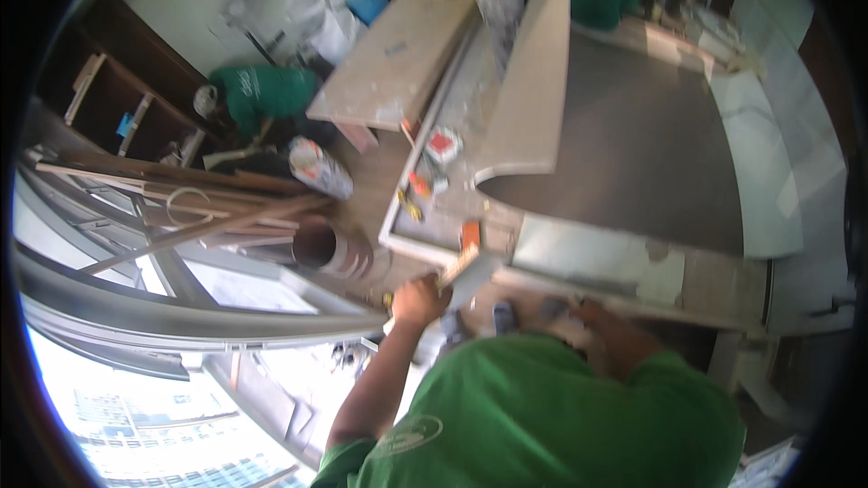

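Note:
My left hand (420, 300) is closed around a wide flat grey scraper-like blade with a wooden edge (461, 267), in front of my body. Beyond it an orange block (471, 236) lies near the corner of the white-edged work surface (391, 233). My right hand (604, 318) is low in front of my right side, dark and smeared, so its fingers do not show clearly. Close to it is a small grey shape (553, 306) that I cannot make out. A light panel with a curved end (529, 99) lies across the large dark brown board (642, 145).
Left of me stand a round bucket-like container (325, 248) and a stack of wooden strips (181, 190). A filled sack (318, 167) is farther back. One person in green (267, 95) bends at the left; others stand beyond the panels. A window frame (226, 330) runs along my left.

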Motion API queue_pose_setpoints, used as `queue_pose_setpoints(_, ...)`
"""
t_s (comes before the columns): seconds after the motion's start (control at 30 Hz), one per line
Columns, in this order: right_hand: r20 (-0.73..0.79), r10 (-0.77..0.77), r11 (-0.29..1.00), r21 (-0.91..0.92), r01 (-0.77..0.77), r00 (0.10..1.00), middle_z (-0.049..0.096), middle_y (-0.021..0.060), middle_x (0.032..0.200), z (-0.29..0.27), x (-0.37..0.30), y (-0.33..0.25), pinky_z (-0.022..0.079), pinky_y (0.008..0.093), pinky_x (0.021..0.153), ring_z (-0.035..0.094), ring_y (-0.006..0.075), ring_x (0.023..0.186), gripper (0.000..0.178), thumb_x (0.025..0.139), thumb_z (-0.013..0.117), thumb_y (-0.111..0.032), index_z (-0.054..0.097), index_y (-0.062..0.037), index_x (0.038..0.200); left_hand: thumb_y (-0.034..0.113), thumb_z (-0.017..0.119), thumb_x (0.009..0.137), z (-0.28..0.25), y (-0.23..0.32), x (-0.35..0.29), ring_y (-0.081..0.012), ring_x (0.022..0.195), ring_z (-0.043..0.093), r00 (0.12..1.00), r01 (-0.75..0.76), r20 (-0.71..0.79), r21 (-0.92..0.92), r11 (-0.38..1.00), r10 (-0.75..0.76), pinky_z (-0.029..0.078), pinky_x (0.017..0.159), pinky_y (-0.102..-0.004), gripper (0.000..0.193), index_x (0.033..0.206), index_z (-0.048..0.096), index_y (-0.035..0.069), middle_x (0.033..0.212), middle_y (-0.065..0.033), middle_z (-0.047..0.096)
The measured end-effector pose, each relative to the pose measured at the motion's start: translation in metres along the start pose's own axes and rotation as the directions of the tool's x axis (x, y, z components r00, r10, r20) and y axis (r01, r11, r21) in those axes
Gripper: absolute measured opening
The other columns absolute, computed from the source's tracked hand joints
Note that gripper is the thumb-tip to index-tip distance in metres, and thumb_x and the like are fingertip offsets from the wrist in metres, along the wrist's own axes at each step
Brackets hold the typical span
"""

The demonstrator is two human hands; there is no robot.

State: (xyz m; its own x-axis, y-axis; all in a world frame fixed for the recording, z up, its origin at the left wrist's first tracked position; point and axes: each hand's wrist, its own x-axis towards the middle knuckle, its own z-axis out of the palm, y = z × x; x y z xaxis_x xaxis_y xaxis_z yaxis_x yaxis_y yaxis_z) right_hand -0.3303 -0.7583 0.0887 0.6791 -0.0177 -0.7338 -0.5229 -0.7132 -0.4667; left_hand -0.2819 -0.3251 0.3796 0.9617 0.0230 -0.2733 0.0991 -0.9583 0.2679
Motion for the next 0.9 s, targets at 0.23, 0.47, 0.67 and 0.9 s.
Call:
queue_pose_setpoints(0.23,0.019,0.094,0.994,0.063,-0.095,0.995,0.067,0.0205,0.101,-0.015,-0.037,-0.035,0.058,0.0398,0.060,0.069,0.0275,0.075,0.069,0.073,0.081,-0.030,0.057,0.0076,0.125,0.039,0.068,0.083,0.002,0.000,0.000,-0.0412,0.086,0.071,1.000,0.009,-0.020,-0.044,0.999,-0.010,0.058,0.079,-0.0515,0.036,0.099,0.067,0.008,0.092,-0.0198,0.073)
queue_pose_setpoints(0.47,0.045,0.079,0.990,0.112,-0.084,0.996,0.067,0.0215,0.103,-0.009,-0.041,-0.034,0.058,0.0389,0.060,0.069,0.0265,0.075,0.072,0.072,0.081,-0.030,0.056,0.0084,0.128,0.040,0.069,0.083,0.002,-0.002,0.005,-0.0407,0.087,0.071,1.000,0.008,-0.023,-0.032,0.999,-0.009,0.057,0.079,-0.0513,0.036,0.098,0.066,0.008,0.092,-0.0188,0.073)
queue_pose_setpoints(0.67,0.061,0.103,0.992,0.063,-0.107,0.993,0.068,0.0216,0.101,-0.011,-0.029,-0.028,0.058,0.0383,0.060,0.070,0.0261,0.073,0.075,0.072,0.083,-0.031,0.055,0.0090,0.129,0.040,0.068,0.084,0.001,-0.001,0.010,-0.0405,0.087,0.071,1.000,0.009,0.014,-0.028,1.000,-0.008,0.057,0.080,-0.0510,0.037,0.099,0.066,0.007,0.093,-0.0193,0.072)
queue_pose_setpoints(0.9,0.009,0.118,0.988,0.099,-0.118,0.993,0.069,0.0208,0.100,-0.019,-0.040,-0.042,0.057,0.0388,0.061,0.069,0.0259,0.073,0.071,0.071,0.083,-0.031,0.058,0.0069,0.126,0.041,0.072,0.080,0.000,0.002,0.009,-0.0406,0.083,0.071,0.999,-0.005,-0.049,-0.054,0.999,0.002,0.057,0.077,-0.0503,0.038,0.097,0.070,0.007,0.085,-0.0199,0.072)
